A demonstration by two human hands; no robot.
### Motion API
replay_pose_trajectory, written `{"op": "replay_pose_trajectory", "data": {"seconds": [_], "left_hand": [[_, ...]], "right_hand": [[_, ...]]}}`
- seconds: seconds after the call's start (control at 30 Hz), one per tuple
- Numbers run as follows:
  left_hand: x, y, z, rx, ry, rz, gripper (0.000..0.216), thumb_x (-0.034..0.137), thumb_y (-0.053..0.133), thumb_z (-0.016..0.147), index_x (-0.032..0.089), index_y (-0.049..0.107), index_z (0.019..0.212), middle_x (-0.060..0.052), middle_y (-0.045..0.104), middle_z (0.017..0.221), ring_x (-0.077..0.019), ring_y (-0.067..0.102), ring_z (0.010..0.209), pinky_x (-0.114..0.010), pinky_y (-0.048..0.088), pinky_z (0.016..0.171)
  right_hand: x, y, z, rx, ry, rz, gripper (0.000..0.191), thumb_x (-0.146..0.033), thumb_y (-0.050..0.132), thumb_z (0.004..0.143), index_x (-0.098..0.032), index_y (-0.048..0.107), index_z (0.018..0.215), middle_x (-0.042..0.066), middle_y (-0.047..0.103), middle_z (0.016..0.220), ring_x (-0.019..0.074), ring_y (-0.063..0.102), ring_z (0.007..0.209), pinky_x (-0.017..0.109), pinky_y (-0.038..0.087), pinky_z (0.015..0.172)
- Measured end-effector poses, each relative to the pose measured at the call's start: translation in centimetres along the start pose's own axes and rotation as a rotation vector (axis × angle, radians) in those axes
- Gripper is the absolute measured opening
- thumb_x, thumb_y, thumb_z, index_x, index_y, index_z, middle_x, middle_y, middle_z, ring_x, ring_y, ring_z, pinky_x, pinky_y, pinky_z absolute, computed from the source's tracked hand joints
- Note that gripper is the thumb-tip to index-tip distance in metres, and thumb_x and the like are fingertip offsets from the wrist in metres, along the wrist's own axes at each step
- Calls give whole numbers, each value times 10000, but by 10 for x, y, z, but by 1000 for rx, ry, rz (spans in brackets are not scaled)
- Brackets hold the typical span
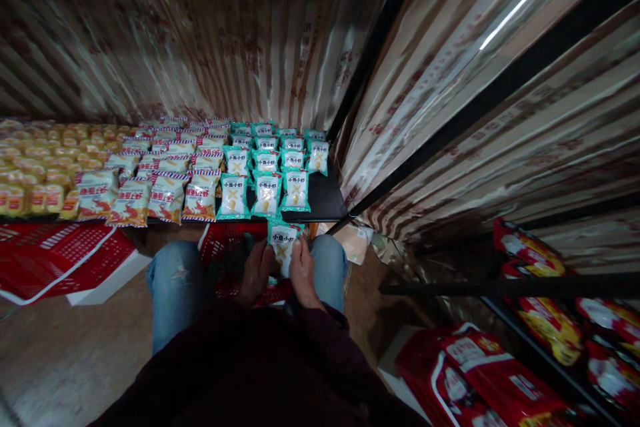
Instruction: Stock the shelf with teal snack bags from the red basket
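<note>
A low black shelf carried rows of small snack packets: yellow ones on the left, red-and-white ones in the middle, teal-and-white ones on the right. Below its front edge, a red plastic basket sat between the person's knees in blue jeans. Over the basket, one teal-and-white foil packet stood upright, long axis running away from the person, top edge towards the shelf. The left hand and the right hand each gripped one side of it.
</note>
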State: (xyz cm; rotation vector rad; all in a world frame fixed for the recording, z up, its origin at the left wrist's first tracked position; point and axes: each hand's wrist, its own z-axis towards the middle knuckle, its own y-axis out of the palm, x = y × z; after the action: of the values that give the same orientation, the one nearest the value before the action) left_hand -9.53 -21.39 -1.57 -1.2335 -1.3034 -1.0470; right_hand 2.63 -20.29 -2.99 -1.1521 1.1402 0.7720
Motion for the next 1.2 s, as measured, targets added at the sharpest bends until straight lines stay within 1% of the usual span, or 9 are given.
{"op": "replay_pose_trajectory", "data": {"seconds": [0.1,0.23,0.33,0.47,0.57,0.7,0.87,1.0,1.2], "left_hand": [[0,3,2,84,6,94,365,405,520,858,172,611,1125,-102,625,1138,-230,558,1078,-334,394,1005],[-1,7,0,151,37,142,351,343,507,866,174,552,1170,-94,612,1129,-204,578,1014,-314,429,941],[-2,7,-3,189,62,155,303,298,537,846,196,556,1131,-66,620,1053,-189,587,961,-292,441,900],[-6,5,-2,219,90,203,205,191,525,817,205,603,1005,-69,610,1027,-199,577,997,-316,425,949],[-11,3,0,234,51,247,182,156,508,800,207,624,931,-76,600,1007,-210,573,998,-338,419,974],[-20,2,1,196,-71,204,198,233,505,832,190,648,962,-91,623,1045,-220,574,1049,-360,392,1023],[-30,2,0,101,-274,-63,328,427,604,803,179,670,1007,-88,681,1116,-241,570,1149,-343,386,1031],[-32,3,0,23,-306,-205,517,531,660,745,186,636,1129,-94,641,1238,-249,559,1191,-356,396,1033],[-29,3,0,44,-393,-170,710,547,772,623,135,592,1172,-147,675,1140,-281,625,1072,-365,471,928]], "right_hand": [[-3,-2,1,-14,41,31,555,-531,305,936,-161,531,1282,122,646,1204,229,600,1074,344,460,920],[-2,-4,1,-11,47,-5,559,-534,337,921,-157,542,1279,128,659,1168,244,600,1069,351,456,912],[1,-6,-2,-13,55,-40,543,-537,371,912,-163,572,1251,117,687,1093,250,610,1041,344,457,886],[2,-8,-5,-64,69,-91,501,-527,390,914,-180,612,1200,92,705,1035,230,638,929,316,461,827],[1,-7,-6,-107,68,-109,470,-521,424,907,-198,621,1185,67,706,1020,214,638,907,298,456,816],[4,-4,-6,-135,55,-121,471,-523,461,890,-194,630,1181,68,695,1053,210,628,922,301,454,846],[11,2,-8,-136,15,-94,456,-510,411,918,-200,658,1144,83,671,1114,219,601,1023,337,430,943],[12,5,-10,-138,-1,-80,419,-463,396,929,-214,678,1113,76,671,1093,213,598,1046,343,425,975],[16,9,-13,-134,-20,-20,343,-375,427,901,-220,692,1054,65,679,1072,194,616,1033,318,450,960]]}}
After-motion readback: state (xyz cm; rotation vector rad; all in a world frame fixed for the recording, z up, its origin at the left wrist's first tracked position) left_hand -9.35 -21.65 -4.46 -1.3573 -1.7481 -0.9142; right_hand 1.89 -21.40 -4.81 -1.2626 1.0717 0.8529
